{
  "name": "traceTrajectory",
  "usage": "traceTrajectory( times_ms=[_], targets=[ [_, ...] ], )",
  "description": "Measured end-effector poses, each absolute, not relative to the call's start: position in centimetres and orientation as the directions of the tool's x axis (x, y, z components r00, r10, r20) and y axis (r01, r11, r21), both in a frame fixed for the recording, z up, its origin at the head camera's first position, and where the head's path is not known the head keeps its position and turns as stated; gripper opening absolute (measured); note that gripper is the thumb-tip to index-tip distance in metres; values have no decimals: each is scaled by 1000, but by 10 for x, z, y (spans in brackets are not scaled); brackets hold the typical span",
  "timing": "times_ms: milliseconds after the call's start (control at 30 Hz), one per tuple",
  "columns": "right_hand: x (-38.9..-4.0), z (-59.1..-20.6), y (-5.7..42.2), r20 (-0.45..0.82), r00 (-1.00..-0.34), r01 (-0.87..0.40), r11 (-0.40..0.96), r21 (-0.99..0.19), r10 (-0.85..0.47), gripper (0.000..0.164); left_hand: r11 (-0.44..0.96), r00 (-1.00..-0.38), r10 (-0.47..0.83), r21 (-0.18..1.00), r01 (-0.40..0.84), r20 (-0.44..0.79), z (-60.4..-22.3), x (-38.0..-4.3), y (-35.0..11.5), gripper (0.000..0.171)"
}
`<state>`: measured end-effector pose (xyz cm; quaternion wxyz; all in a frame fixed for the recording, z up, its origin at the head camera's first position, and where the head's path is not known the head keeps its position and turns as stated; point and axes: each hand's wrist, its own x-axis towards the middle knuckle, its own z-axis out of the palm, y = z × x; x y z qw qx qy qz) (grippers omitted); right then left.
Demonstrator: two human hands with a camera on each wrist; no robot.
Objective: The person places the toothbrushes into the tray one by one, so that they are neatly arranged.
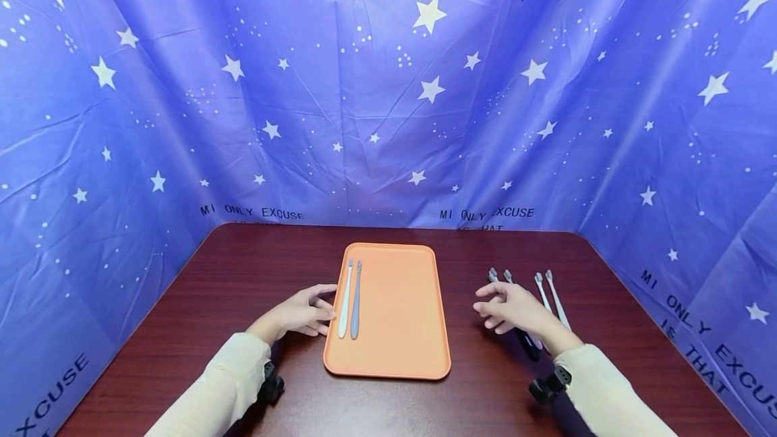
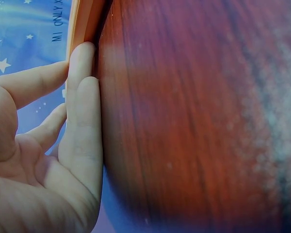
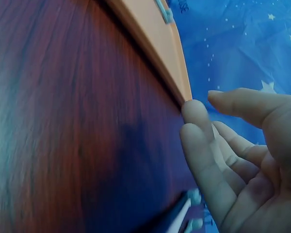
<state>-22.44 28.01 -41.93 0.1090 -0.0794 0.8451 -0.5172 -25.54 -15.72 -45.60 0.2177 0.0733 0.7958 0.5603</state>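
An orange tray [image 1: 400, 309] lies on the table, with a pale mint toothbrush [image 1: 346, 302] and a blue-grey toothbrush [image 1: 355, 302] side by side along its left part. My left hand [image 1: 301, 311] pinches the tray's left rim, thumb at the top edge and fingers against the side. Right of the tray, my right hand [image 1: 512, 305] hovers with loosely bent fingers and holds nothing. It partly hides two dark-handled toothbrushes [image 1: 529, 346]. Beyond its wrist lie two light toothbrushes [image 1: 557, 302], their lower ends hidden by the arm.
The dark red-brown wooden table [image 1: 255, 258] is bordered by a blue star-printed curtain [image 1: 376, 100] at the back and both sides. Black wrist cameras [image 1: 549, 386] sit under both forearms.
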Motion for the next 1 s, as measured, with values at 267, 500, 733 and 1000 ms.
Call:
traceTrajectory(
  times_ms=[267,500,733,1000],
  targets=[
    [-212,-424,307,-93,-969,-43,527,-848,-228,45,365,-896,361,923,-121,-260,-456,-256,-157,70],
    [-199,-429,325,-95,-980,-20,566,-824,-173,41,362,-896,362,924,-119,-257,-455,-254,-157,70],
    [-191,-432,338,-77,-990,-13,616,-788,-119,38,351,-894,372,929,-114,-251,-453,-253,-157,70],
    [-190,-437,344,-68,-991,-21,647,-762,-113,31,350,-895,362,928,-130,-262,-456,-256,-158,70]
  ],
)
